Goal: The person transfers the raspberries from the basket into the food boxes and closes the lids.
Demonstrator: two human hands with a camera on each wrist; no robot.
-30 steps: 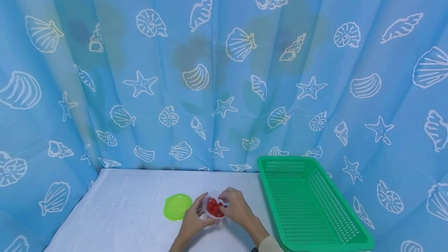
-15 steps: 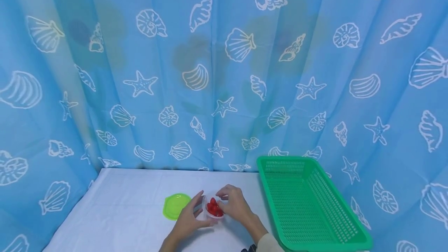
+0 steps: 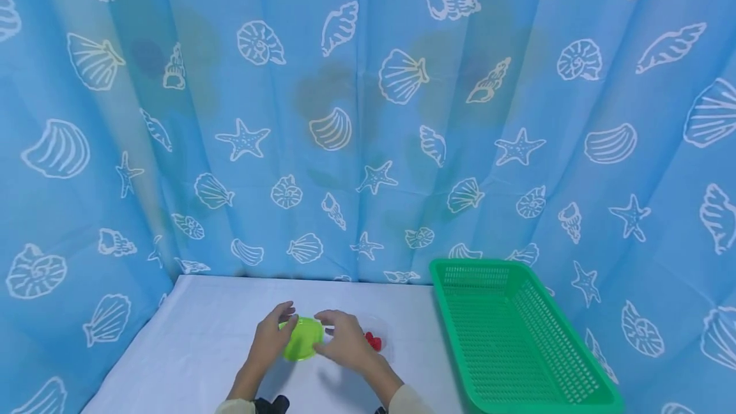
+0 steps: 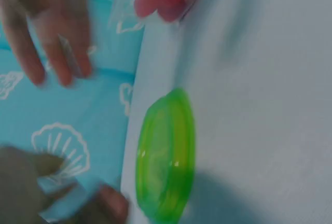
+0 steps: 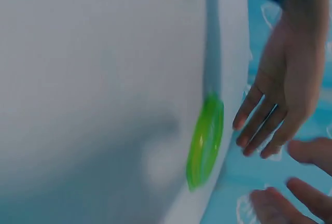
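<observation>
A lime-green round lid [image 3: 305, 339] with a small tab lies on the white cloth, between my two hands. My left hand [image 3: 268, 337] hovers at its left side, fingers spread and loosely bent. At its right side is my right hand [image 3: 348, 341], also loosely bent and holding nothing. In both wrist views a gap separates the fingers from the lid [image 4: 166, 156]. Right of my right hand stands a clear plastic tub [image 3: 379, 328] with small red rounded pieces [image 3: 374, 340] inside. The right hand partly hides the tub in the head view.
A large green slotted basket [image 3: 520, 350] stands at the right of the table. White cloth [image 3: 230, 318] covers the tabletop. Behind it hangs a blue curtain [image 3: 368, 114] with white shell prints.
Both hands have left the tub of red pieces and moved left, to either side of the green lid. The head view has shifted slightly.
</observation>
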